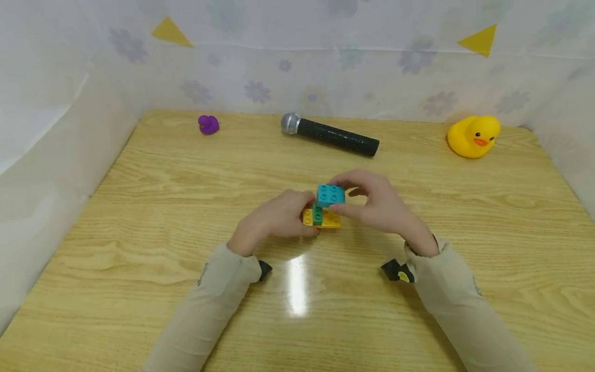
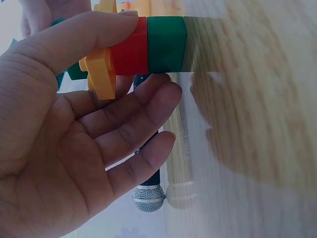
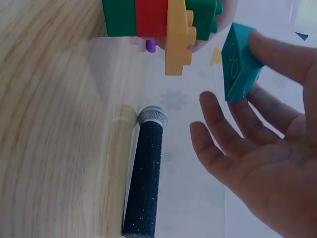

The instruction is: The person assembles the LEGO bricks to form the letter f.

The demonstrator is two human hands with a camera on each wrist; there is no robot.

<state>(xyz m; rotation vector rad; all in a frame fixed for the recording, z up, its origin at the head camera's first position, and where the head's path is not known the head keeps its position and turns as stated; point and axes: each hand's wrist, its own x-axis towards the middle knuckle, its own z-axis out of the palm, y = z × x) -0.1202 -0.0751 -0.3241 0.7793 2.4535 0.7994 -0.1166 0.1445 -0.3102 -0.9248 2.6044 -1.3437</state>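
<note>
On the table, near its middle, stands a stack of toy building blocks: a green block (image 3: 120, 17) at the bottom, a red block (image 3: 151, 17) on it, a wide yellow block (image 1: 331, 219) across that, and a smaller green block (image 1: 317, 214) on top. My left hand (image 1: 283, 214) holds the stack by the red block, thumb on one side and fingers on the other. A teal block (image 1: 331, 195) is pinched between the thumb and fingers of my right hand (image 1: 378, 204). In the right wrist view it is tilted, just apart from the upper green block's studs.
A black microphone (image 1: 338, 137) with a silver head lies behind the hands. A small purple duck (image 1: 208, 125) sits back left and a larger yellow duck (image 1: 473, 137) back right. Flowered white cloth (image 1: 325, 67) borders the table (image 1: 139, 310) behind.
</note>
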